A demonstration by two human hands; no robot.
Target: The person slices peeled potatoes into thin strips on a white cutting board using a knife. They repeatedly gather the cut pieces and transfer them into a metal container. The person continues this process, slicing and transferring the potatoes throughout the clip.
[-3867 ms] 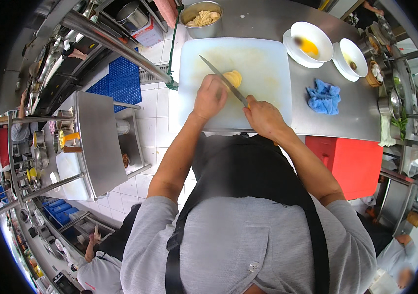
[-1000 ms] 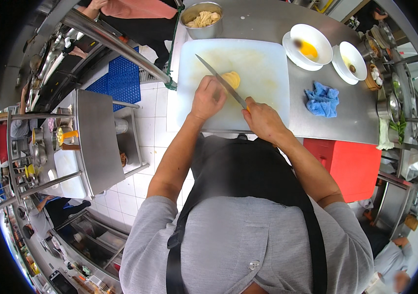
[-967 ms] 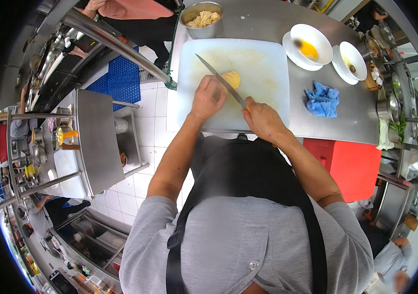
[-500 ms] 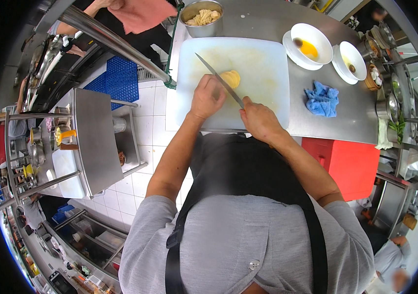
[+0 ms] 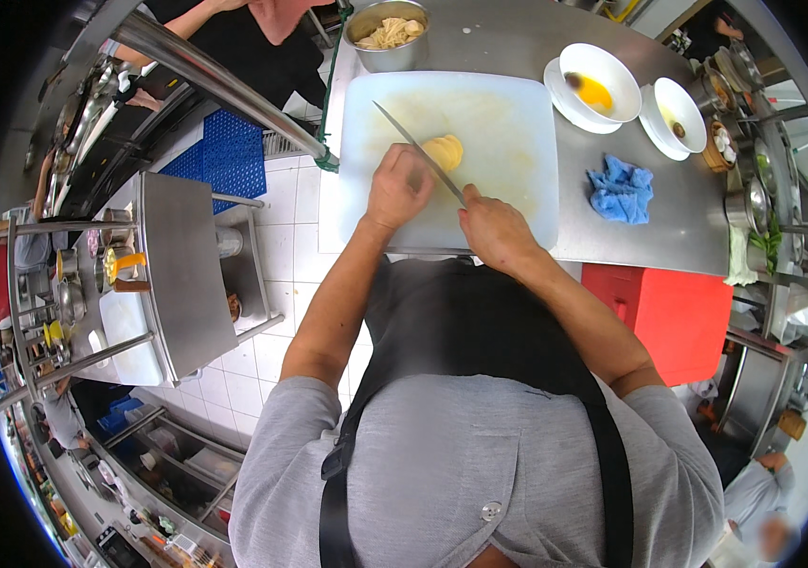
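Note:
My right hand (image 5: 496, 227) grips the handle of a long kitchen knife (image 5: 411, 141), its blade slanting away to the far left over a white cutting board (image 5: 508, 114). Pale yellow food slices (image 5: 445, 151) lie overlapped against the blade's far right side. On the other side of the blade is my left hand (image 5: 398, 186), its fingers curled down close to the steel. Whatever those fingers press on is hidden beneath them.
Beyond the board stands a metal pot (image 5: 388, 43) of pale cut food. To the right are a white bowl (image 5: 600, 83) with yolk-coloured liquid, a smaller white bowl (image 5: 673, 118) and a crumpled blue cloth (image 5: 621, 190). A red box (image 5: 660, 322) sits below the counter's edge.
The yellow slices beside the blade now look more fanned out. Both hands and the knife stay almost in place. At the upper left, a person with a pink cloth has shifted.

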